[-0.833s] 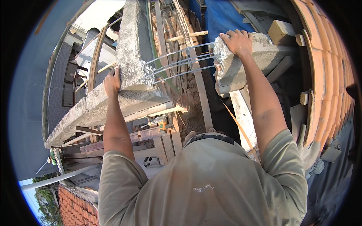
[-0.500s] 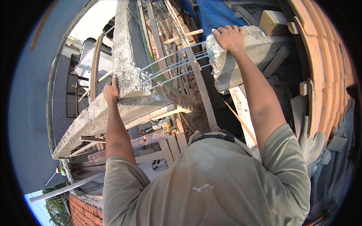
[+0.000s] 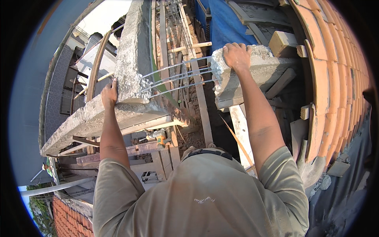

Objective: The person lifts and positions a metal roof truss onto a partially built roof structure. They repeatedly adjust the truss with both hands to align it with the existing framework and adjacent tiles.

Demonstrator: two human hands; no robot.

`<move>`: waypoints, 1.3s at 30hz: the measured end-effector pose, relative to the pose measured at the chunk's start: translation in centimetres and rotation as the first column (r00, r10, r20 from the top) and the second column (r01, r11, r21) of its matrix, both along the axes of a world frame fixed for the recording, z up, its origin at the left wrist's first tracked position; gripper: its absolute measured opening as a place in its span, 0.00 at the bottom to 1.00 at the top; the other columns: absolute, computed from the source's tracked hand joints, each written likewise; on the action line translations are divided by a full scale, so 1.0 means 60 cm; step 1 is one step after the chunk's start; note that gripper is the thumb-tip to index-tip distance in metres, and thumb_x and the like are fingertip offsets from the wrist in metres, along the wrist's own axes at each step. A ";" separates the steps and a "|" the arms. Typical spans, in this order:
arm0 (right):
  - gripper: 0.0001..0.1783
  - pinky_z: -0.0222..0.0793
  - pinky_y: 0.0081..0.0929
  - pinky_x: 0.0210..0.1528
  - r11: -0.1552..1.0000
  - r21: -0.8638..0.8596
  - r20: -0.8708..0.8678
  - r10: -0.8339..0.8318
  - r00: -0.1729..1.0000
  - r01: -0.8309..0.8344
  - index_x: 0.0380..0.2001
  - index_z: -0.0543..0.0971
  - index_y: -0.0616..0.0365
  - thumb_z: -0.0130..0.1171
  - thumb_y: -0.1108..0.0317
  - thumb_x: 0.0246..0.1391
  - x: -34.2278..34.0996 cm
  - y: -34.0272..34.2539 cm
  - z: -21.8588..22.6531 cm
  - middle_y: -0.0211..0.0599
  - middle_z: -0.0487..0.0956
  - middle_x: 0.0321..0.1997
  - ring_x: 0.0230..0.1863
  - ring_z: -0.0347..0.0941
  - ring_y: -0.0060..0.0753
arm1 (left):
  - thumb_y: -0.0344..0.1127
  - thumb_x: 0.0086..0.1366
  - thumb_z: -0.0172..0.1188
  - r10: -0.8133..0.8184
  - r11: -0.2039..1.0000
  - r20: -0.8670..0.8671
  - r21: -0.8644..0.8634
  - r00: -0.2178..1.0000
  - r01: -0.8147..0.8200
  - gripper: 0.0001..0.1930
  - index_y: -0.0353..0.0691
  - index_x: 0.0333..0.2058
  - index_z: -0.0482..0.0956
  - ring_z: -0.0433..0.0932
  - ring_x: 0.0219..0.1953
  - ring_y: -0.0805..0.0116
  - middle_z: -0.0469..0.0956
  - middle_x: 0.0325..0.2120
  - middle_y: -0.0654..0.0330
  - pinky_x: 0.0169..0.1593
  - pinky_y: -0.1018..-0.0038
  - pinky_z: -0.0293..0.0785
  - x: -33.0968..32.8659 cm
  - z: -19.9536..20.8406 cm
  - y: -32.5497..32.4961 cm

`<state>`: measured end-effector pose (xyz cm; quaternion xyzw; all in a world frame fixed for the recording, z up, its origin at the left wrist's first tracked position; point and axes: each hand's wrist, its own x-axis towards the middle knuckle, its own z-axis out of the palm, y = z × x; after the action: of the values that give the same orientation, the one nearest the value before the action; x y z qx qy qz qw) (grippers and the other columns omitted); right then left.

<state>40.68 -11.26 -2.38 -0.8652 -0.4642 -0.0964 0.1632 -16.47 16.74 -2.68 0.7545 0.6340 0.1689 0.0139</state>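
My left hand [image 3: 109, 94] grips the rough edge of a concrete beam [image 3: 130, 67], at the corner where two lengths meet; its fingers curl over the far side and are partly hidden. Across a gap, my right hand [image 3: 237, 57] is hooked over the top of a broken concrete beam stub [image 3: 262, 65], fingers bent on its far edge. Several bare steel reinforcing bars [image 3: 179, 75] span the gap between the two chipped concrete ends. Neither hand touches the bars.
Below the left beam lies an orange-and-grey power tool [image 3: 160, 138] on timber. Planks [image 3: 202, 98] and rubble fill the deep gap. Orange roof tiles [image 3: 335, 79] edge the right side, beside a wooden block [image 3: 283, 44]. A blue tarp [image 3: 227, 23] hangs behind.
The view has shifted, so the beams and both arms appear a little further left and the right stub lower. Both hands keep their places on the concrete.
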 end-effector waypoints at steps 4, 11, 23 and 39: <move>0.27 0.53 0.71 0.90 0.998 0.052 -0.003 0.024 1.000 -0.023 0.61 0.94 0.46 0.49 0.49 0.83 -0.004 0.002 -0.004 0.38 0.91 0.70 0.77 0.78 0.55 | 0.65 0.89 0.51 -0.104 0.994 -0.065 0.030 0.992 0.106 0.36 0.39 0.66 0.91 0.83 0.70 0.31 0.88 0.66 0.37 0.78 0.45 0.72 -0.016 -0.018 0.011; 0.28 0.53 0.78 0.88 0.982 0.184 -0.010 0.055 0.998 -0.052 0.54 0.97 0.49 0.52 0.47 0.83 -0.001 0.000 -0.004 0.39 0.94 0.64 0.73 0.82 0.56 | 0.65 0.90 0.49 -0.059 0.997 -0.072 -0.059 0.996 0.055 0.37 0.33 0.65 0.88 0.79 0.72 0.33 0.86 0.66 0.37 0.80 0.44 0.67 -0.034 -0.041 0.037; 0.26 0.49 0.75 0.90 0.982 0.171 -0.094 0.097 0.991 -0.080 0.54 0.97 0.49 0.62 0.43 0.76 -0.003 -0.002 0.011 0.35 0.94 0.63 0.75 0.80 0.50 | 0.57 0.93 0.51 -0.104 0.995 -0.073 0.005 0.992 0.104 0.33 0.31 0.70 0.85 0.79 0.70 0.34 0.85 0.67 0.38 0.77 0.48 0.71 -0.084 -0.073 0.053; 0.20 0.49 0.72 0.90 0.984 0.125 -0.122 0.140 0.983 -0.125 0.51 0.95 0.48 0.72 0.47 0.69 -0.005 0.003 0.024 0.34 0.92 0.61 0.74 0.79 0.48 | 0.62 0.92 0.54 -0.009 1.000 0.037 -0.019 0.999 0.010 0.36 0.29 0.68 0.86 0.80 0.70 0.32 0.86 0.65 0.35 0.76 0.46 0.72 -0.038 -0.038 0.011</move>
<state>40.39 -11.11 -0.96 -0.8258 -0.5028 -0.0556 0.2493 -18.76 17.40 -4.97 0.7542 0.6315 0.1768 0.0337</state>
